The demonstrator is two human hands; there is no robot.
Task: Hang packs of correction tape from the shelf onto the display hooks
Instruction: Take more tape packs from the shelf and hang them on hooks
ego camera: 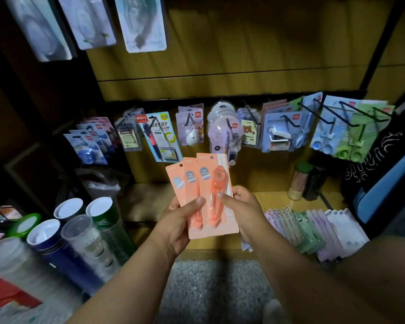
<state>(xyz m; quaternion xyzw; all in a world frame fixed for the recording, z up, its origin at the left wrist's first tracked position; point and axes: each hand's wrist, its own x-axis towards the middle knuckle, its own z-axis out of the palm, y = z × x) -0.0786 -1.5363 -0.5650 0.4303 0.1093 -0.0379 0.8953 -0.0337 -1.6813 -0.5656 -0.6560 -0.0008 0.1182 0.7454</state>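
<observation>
Both hands [180,220] [241,206] pinch fanned orange correction tape packs [204,195], apparently exposing hang holes for the display hooks [313,113].

Scene is reading dim overall, with heavy vignetting darkening the corners, worst at 9 and 7 o'clock. The brightest patch is sitting at centre, where light is seeming to fall from above and in front onto the orange packs [204,195] and both hands; the left hand [181,220] and right hand [240,206] are showing clear. The yellow back panel [243,54] at 12 o'clock is glowing unevenly, with shadow darkening it toward 1 o'clock. Wide-angle distortion is bending the shelf edges and splaying the hooks [318,113] at 2 o'clock. Hanging cards [140,22] at 11 o'clock are smearing with blur. The cups [80,230] at 8 o'clock are going soft, lids catching faint glare.
</observation>
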